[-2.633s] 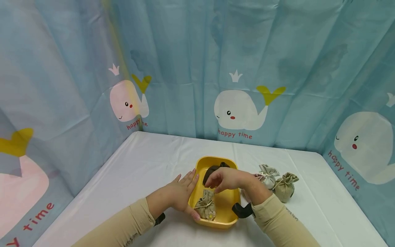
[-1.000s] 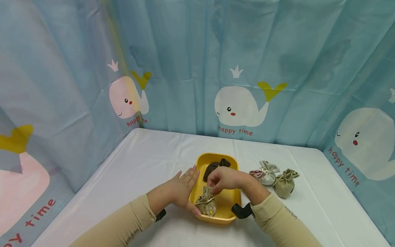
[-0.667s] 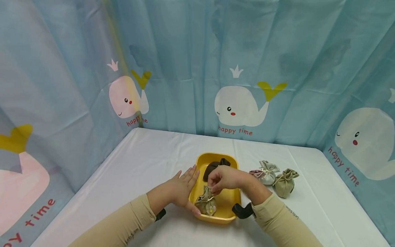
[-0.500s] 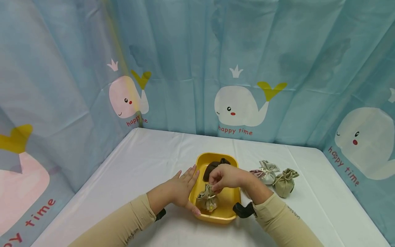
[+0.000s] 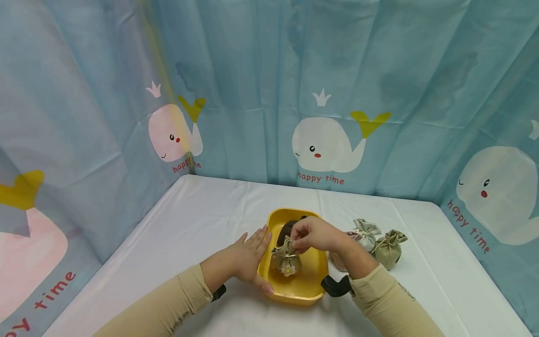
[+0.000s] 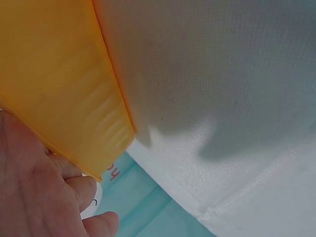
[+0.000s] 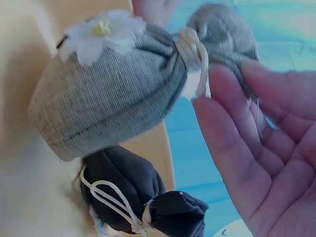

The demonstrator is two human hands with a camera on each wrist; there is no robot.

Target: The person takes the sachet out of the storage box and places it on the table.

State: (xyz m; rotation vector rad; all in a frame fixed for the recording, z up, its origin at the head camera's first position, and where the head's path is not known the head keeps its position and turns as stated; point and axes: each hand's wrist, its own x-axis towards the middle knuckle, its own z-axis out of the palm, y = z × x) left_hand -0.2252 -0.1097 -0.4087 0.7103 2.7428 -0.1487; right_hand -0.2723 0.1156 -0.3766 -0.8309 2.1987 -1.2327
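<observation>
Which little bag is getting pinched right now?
The beige bag, pinched by its gathered top in the right hand. The dark bag isn't held and lies in the yellow tray; the other bags sit outside it.

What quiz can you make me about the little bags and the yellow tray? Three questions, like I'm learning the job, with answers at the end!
1. True or false: the left hand is pinching a bag.
2. Which part of the grey-beige bag does the right hand pinch? A) the bottom B) the middle C) the top
3. Where does the dark bag lie?

Key:
1. False. It rests against the yellow tray with its fingers spread.
2. C.
3. Inside the yellow tray, toward the end farther from the person.
</observation>
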